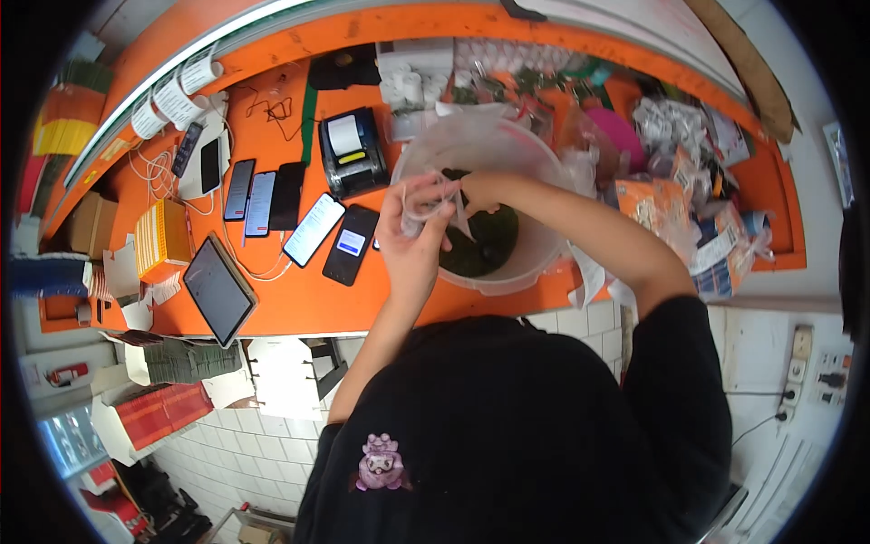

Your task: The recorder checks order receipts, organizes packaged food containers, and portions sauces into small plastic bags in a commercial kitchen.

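A large translucent plastic tub (537,177) stands on the orange counter (299,306), with a dark green mass (493,238) at its bottom. My left hand (418,224) is at the tub's left rim, fingers curled round a small clear plastic bag (416,211). Close beside it, my right hand (481,192) reaches in over the tub, partly above the green contents. Its fingertips are near the bag and point down; whether they hold anything is hidden.
Left of the tub are a label printer (353,153), several phones (314,230) with cables and a tablet (219,289). Crumpled plastic packaging (669,211) and a pink round item (615,138) lie to the right. White rolls (408,87) sit behind, below the orange shelf edge (380,24).
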Demonstrator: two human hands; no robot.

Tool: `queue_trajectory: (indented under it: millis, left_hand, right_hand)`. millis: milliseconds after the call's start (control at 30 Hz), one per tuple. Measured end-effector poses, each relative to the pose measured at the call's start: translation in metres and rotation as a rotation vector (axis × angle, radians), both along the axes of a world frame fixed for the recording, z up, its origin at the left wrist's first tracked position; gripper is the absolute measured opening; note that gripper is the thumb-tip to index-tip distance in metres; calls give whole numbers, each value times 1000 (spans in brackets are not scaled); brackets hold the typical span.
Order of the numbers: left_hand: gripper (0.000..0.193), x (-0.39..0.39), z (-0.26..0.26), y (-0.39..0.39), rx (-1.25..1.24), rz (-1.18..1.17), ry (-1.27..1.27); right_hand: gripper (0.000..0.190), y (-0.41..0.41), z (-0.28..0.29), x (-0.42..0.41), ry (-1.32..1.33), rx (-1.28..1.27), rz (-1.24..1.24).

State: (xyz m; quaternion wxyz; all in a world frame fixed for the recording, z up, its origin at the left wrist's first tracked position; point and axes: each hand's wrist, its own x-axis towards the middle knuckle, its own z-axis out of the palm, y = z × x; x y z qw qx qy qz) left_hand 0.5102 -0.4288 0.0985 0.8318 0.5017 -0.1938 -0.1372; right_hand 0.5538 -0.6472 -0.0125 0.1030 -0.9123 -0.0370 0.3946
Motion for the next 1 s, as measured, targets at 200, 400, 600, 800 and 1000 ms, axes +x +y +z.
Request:
queue_trajectory:
  millis: [200,400,600,800,1000]
  left_hand:
    - [33,-11,-25,-1,27,110,-55]
    - [28,-19,-22,-1,2,198,-63]
    - [28,-23,-24,3,59,217,-90]
    - [33,-24,-21,-1,74,166,-49]
    - [33,-33,-15,4,171,125,-76]
  right_hand:
    - [33,28,-43,-11,53,226,-387]
    - [17,36,-12,-32,-504,172,-315]
    - [23,48,-29,-26,-429,330,-307]
    - [23,46,-4,-35,-94,704,-462]
    - [23,18,41,-57,165,1051,-847]
